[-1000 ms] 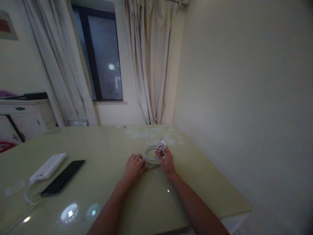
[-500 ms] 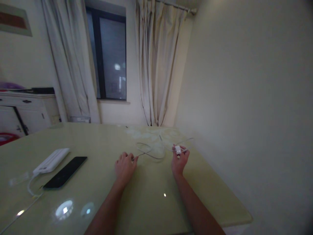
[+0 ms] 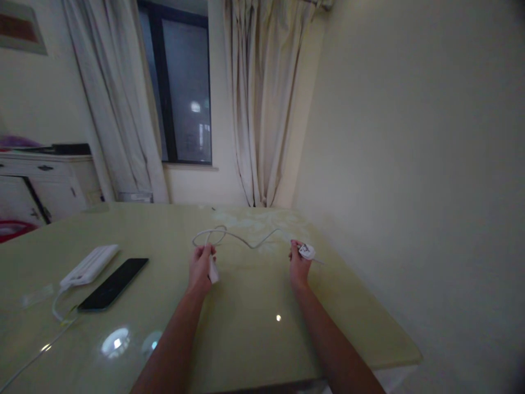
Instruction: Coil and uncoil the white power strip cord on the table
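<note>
White cable (image 3: 241,239) stretched between hands: left hand (image 3: 200,266) fisted on one end, right hand (image 3: 298,265) pinching plug (image 3: 306,251).

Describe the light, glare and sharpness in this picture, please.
Head view: dim, yellowish light; bright glare spots on the glossy table; the white cable between left hand and right hand looks thin and soft, yet traceable; the lower right corner darkens.

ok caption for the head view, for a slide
Left hand and right hand hold a thin white cable between them above a pale-green table, the right pinching its small white plug.
</note>
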